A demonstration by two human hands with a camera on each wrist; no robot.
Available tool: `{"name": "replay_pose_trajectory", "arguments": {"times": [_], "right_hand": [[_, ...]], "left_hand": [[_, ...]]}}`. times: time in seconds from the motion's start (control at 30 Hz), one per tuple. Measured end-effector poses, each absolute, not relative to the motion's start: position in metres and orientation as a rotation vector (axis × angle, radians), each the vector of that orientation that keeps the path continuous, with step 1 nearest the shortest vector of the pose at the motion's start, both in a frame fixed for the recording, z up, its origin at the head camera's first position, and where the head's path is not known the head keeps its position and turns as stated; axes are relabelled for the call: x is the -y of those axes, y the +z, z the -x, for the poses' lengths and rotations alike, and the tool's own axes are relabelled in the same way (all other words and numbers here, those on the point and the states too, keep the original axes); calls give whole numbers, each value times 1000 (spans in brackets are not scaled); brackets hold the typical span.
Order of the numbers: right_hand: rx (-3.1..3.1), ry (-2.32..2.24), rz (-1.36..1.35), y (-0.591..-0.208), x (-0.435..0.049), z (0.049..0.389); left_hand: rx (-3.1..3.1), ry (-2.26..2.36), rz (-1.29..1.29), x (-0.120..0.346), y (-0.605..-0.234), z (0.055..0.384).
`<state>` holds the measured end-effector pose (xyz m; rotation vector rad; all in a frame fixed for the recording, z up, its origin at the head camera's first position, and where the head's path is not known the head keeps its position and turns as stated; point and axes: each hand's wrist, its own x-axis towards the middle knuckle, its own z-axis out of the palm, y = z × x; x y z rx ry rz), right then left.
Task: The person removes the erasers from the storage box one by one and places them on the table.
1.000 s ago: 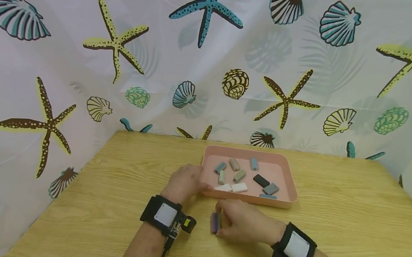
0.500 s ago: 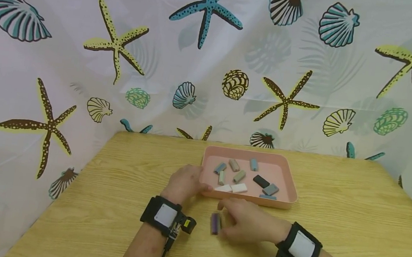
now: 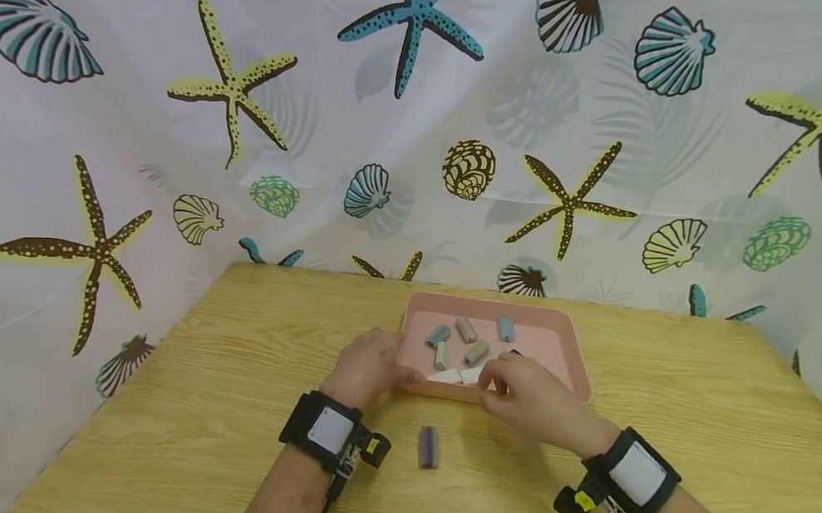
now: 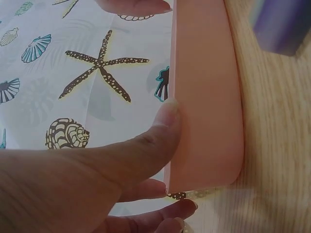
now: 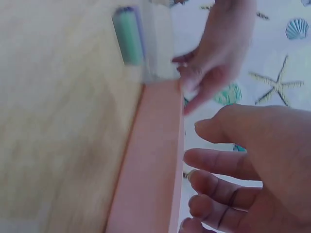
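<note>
My left hand (image 3: 367, 366) holds the near left corner of a shallow pink tray (image 3: 567, 348), thumb on the front rim and fingers round the side. In the left wrist view the thumb lies against the tray wall (image 4: 206, 97). Over the tray's front edge hovers my right hand (image 3: 535, 399), fingers loosely bent, nothing between them; the right wrist view shows its fingertips close to the rim. On the table before the tray lies a small oblong purple and green piece (image 3: 428, 447), apparently two blocks side by side.
Several small blocks lie in the tray, among them white blocks (image 3: 448, 376), a green block (image 3: 477, 352), and a blue block (image 3: 505, 328). My right hand hides the tray's front right part. Behind the wooden table (image 3: 285, 310) hangs a patterned cloth (image 3: 413, 232).
My right hand has let go of the purple and green blocks and moved right and forward, over the tray's front edge. The blocks stay on the table; my left hand keeps its place.
</note>
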<state>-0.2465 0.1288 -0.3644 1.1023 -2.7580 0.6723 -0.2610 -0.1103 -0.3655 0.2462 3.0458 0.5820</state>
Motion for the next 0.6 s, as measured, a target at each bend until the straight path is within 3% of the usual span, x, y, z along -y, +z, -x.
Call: {"name": "replay_pose_trajectory", "arguments": {"times": [0.33, 0.6], "right_hand": [[2934, 565, -688, -367, -170, 278], [3023, 469, -544, -371, -180, 288]], "left_hand": [[-3037, 582, -257, 110, -366, 261], [-3055, 577, -273, 111, -366, 262]]}}
